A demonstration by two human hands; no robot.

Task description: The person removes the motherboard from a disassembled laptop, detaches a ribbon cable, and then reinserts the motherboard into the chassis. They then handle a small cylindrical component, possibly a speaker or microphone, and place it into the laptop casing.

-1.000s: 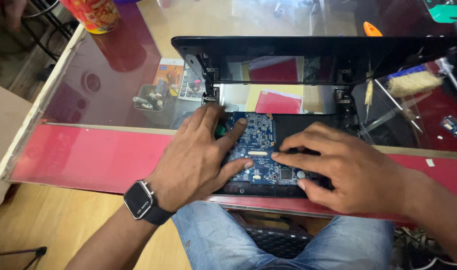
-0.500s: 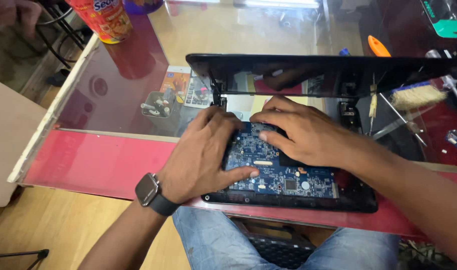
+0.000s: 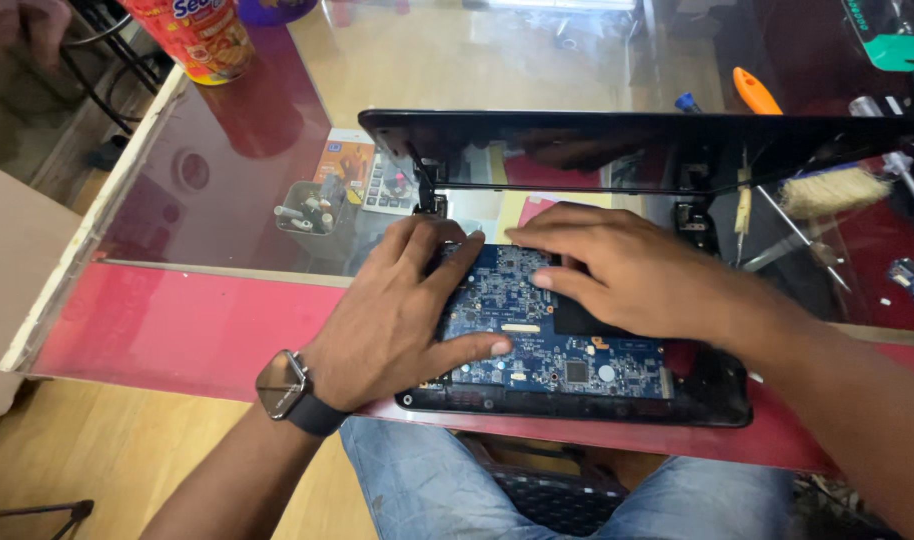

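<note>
nearest to me i see blue jeans (image 3: 427, 480) under the table edge, and my left forearm coming up from below with a dark wristwatch (image 3: 287, 390) on it. just above that, the black laptop base (image 3: 717, 400) sits at the near edge of the table, partly over the red strip (image 3: 157, 330) that runs along the front, and the blue circuit board (image 3: 557, 350) lies inside it, exposed. my left hand (image 3: 397, 320) lies flat on the board's left part, fingers spread and pointing up toward the hinge, thumb stretched out to the right along the board — it presses down rather than grips anything. my right hand (image 3: 627, 270) comes in from the right and rests over the upper middle of the board, fingers together and reaching left until they almost meet the left fingertips; whether it pinches something small underneath i cannot tell. beyond the hands the dark laptop screen (image 3: 627, 150) stands open, leaning away. the glass table top (image 3: 227, 190) shows a small tray of screws (image 3: 307, 210) and a calculator (image 3: 382, 185) beneath it on the left. to the right of the screen lie a brush with pale bristles (image 3: 827, 190) and an orange-handled tool (image 3: 752, 92). farthest off, at the top left, stands an orange printed can (image 3: 197, 38).
</note>
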